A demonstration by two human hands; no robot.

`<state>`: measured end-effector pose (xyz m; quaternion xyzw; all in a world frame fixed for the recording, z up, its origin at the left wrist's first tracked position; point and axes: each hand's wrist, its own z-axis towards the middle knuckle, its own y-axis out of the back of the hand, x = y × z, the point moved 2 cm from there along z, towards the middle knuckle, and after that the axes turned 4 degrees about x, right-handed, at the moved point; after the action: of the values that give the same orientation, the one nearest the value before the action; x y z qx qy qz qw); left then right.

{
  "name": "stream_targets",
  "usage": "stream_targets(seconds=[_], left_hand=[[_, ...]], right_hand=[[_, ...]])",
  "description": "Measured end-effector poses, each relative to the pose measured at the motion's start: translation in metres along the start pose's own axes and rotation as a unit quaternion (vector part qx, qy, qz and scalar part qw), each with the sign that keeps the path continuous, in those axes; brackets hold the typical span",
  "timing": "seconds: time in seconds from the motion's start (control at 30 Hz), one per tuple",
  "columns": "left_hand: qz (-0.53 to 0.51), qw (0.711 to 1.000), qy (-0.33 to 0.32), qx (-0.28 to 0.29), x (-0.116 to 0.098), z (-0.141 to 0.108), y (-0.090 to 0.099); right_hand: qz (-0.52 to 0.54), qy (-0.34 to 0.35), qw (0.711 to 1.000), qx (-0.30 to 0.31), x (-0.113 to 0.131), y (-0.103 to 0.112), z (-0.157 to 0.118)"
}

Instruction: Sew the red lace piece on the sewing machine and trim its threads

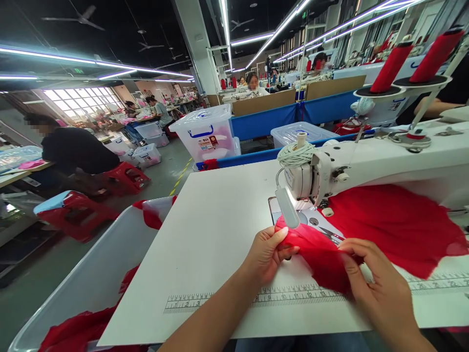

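Note:
A piece of thin red fabric (322, 261) is stretched between my two hands, in front of a white sewing machine (370, 164). My left hand (269, 254) pinches its left end between thumb and fingers, just below the machine's lamp (287, 208). At the fabric's right side, my right hand (377, 283) is closed on the edge, slightly blurred. Small scissors (331, 235) lie behind the fabric by the needle plate, partly covered. More red fabric (395, 225) lies under the machine's arm, to the right.
A printed ruler (286, 296) runs along the front of the white table (216, 220). On the left stands a plastic bin (91, 264) holding red cloth. Red thread cones (392, 66) rise behind the machine. A lidded box (205, 129) stands beyond; a person (73, 144) sits at far left.

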<state>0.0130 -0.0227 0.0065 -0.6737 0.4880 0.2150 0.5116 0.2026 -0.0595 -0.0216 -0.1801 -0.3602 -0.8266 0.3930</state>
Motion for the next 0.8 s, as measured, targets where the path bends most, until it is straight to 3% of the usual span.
stream_targets(seconds=[0.17,0.27,0.33,0.4,0.47,0.63,0.8], left_hand=[[0.009,1.000,-0.009,0.007,0.001,0.000,-0.002],[0.011,1.000,-0.007,0.003,0.004,0.000,-0.002],[0.009,1.000,-0.010,0.001,0.006,0.000,-0.003],[-0.002,1.000,-0.015,0.013,0.006,0.000,-0.005],[-0.019,0.999,-0.010,0.035,0.004,-0.001,-0.006],[-0.073,0.995,0.034,0.058,-0.002,-0.004,-0.006],[0.005,0.998,0.005,0.068,-0.001,-0.005,-0.003]], right_hand=[[0.080,-0.064,0.995,0.001,0.003,0.006,-0.003],[0.188,-0.023,0.976,0.104,0.015,0.004,-0.006],[0.218,0.062,0.953,0.200,0.026,-0.002,-0.009],[0.197,0.152,0.936,0.247,0.035,-0.009,-0.011],[0.152,0.193,0.933,0.262,0.039,-0.016,-0.012],[0.055,0.204,0.927,0.311,0.036,-0.026,-0.015],[0.044,0.219,0.920,0.322,0.033,-0.025,-0.021]])
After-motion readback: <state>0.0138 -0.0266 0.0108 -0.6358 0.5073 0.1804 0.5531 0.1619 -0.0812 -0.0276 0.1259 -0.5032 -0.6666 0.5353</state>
